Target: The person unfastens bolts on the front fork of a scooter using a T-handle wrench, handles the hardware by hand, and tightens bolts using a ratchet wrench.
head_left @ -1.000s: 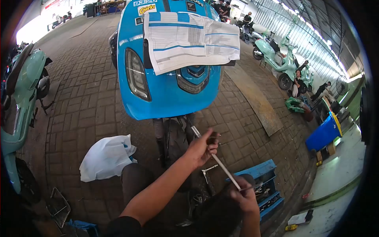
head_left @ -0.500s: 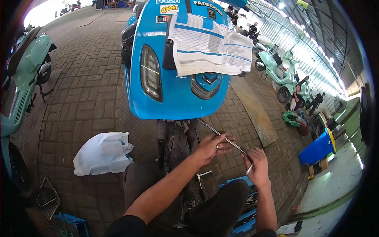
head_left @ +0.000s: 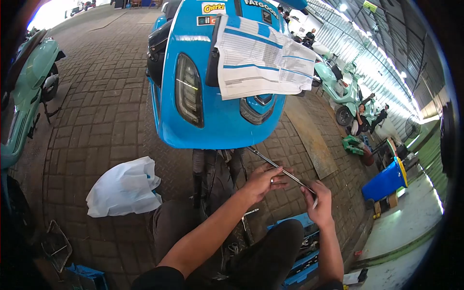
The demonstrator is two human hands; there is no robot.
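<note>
A long, thin metal rod tool (head_left: 277,166) slants up from my hands, its far end under the lower edge of a blue scooter's body panel (head_left: 212,135). My left hand (head_left: 263,182), with a ring on one finger, holds the rod's middle between thumb and fingers. Wrapped round the near end is my right hand (head_left: 319,200); a short piece of the rod sticks out below its fingers. What the far tip touches is hidden under the panel. A printed paper sheet (head_left: 256,63) lies on the panel above.
Left of my legs lies a white plastic bag (head_left: 126,187). A blue toolbox (head_left: 300,273) with tools is by my right knee, and a metal wrench (head_left: 245,224) stands near my leg. Pale green scooters (head_left: 36,104) flank both sides. A blue bin (head_left: 385,181) stands right.
My right hand has shifted slightly and turned at the rod's near end. My left hand stays at the rod's middle. The camera view has moved a little.
</note>
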